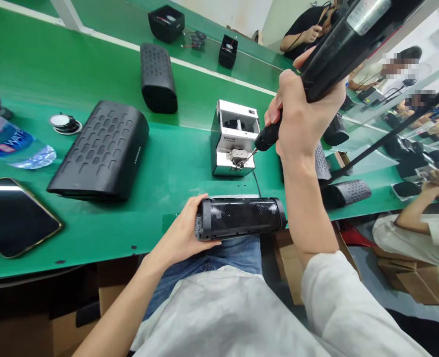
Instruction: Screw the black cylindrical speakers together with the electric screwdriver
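Observation:
My left hand (pixel 184 230) grips the left end of a black cylindrical speaker body (pixel 243 216), which lies sideways at the table's front edge. My right hand (pixel 304 116) is wrapped round a black electric screwdriver (pixel 327 59), raised above the table. The screwdriver's thin bit reaches down to the front of a small white screw feeder (pixel 236 136), at its metal outlet. Whether a screw sits on the bit is too small to tell.
On the green table (pixel 178 173), a large black speaker shell (pixel 102 148) stands left, with a phone (pixel 16 218) and water bottle (pixel 13 139) beyond it. Another shell (pixel 157 77) is farther back. Other people work at the right; cardboard boxes (pixel 412 275) lie below.

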A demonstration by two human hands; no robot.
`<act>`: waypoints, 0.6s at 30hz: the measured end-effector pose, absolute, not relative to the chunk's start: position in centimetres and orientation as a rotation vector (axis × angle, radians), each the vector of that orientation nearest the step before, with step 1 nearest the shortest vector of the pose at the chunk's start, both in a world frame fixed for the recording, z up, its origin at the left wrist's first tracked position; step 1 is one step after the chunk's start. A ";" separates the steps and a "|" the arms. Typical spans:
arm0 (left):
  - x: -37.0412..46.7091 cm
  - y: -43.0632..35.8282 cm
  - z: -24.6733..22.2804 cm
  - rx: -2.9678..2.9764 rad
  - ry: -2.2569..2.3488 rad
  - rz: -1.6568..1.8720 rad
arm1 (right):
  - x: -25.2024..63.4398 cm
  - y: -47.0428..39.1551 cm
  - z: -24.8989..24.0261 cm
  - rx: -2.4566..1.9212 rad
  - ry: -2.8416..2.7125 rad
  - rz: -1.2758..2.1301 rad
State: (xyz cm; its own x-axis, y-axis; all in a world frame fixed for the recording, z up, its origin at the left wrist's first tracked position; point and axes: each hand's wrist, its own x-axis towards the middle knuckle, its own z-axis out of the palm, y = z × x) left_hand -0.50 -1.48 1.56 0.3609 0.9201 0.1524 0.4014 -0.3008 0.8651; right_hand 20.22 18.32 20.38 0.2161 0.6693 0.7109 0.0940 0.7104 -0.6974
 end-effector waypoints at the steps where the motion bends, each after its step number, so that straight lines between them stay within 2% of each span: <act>1: -0.5 -1.5 1.6 1.860 1.149 0.868 | 20.2 17.7 20.5 -0.729 -1.332 0.479; 7: -0.5 -1.6 1.4 1.859 1.128 0.885 | 19.5 11.8 22.9 -0.684 -1.345 0.482; 10: -0.5 -1.6 1.4 1.856 1.134 0.891 | 19.5 9.4 24.2 -0.796 -1.392 0.508; 18: -0.4 -1.7 1.5 1.863 1.118 0.895 | 17.8 8.2 25.2 -0.666 -1.223 0.707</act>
State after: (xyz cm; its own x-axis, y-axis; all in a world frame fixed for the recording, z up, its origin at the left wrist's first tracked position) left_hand -0.45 -1.67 1.47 0.3680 0.9131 0.1755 0.3713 -0.3173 0.8726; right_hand 17.79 8.18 25.16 0.1893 0.7835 0.5918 -0.1220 0.6168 -0.7776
